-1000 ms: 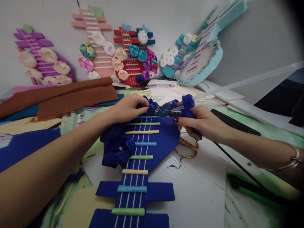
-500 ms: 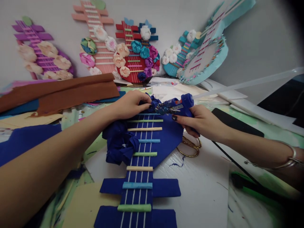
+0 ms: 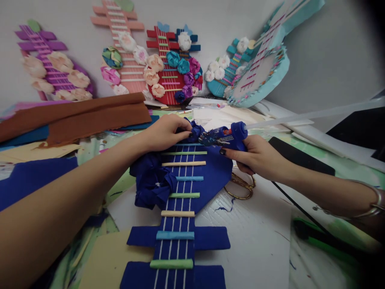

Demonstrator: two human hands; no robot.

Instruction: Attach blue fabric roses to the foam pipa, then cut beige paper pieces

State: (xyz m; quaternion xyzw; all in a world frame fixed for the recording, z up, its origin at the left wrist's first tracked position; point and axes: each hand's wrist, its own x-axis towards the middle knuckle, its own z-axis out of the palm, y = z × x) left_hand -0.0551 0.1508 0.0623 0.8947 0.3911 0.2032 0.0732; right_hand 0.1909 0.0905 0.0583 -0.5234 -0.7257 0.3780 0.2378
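Observation:
A dark blue paper lute-shaped craft (image 3: 210, 180) lies with its neck toward me, white strings and several coloured strips across it. Blue paper flowers (image 3: 156, 184) sit on its left side. At the far end, my left hand (image 3: 168, 132) pinches another blue paper flower (image 3: 197, 130). In my right hand (image 3: 255, 156) is a blue hot glue gun (image 3: 231, 136), its stained front pointing left with the tip close to that flower; whether they touch I cannot tell. A long clear glue stick (image 3: 300, 114) sticks out of its back.
Gold-handled scissors (image 3: 243, 184) lie partly under the craft's right edge, on a white board (image 3: 255, 233). Brown paper (image 3: 99, 116) and blue paper (image 3: 36, 176) are at left. Several finished lute crafts (image 3: 168, 80) lean on the back wall. A black cable (image 3: 300, 208) runs at right.
The glue gun and my right hand have shifted slightly right and down, away from the flower. My left hand stays in place on the flower.

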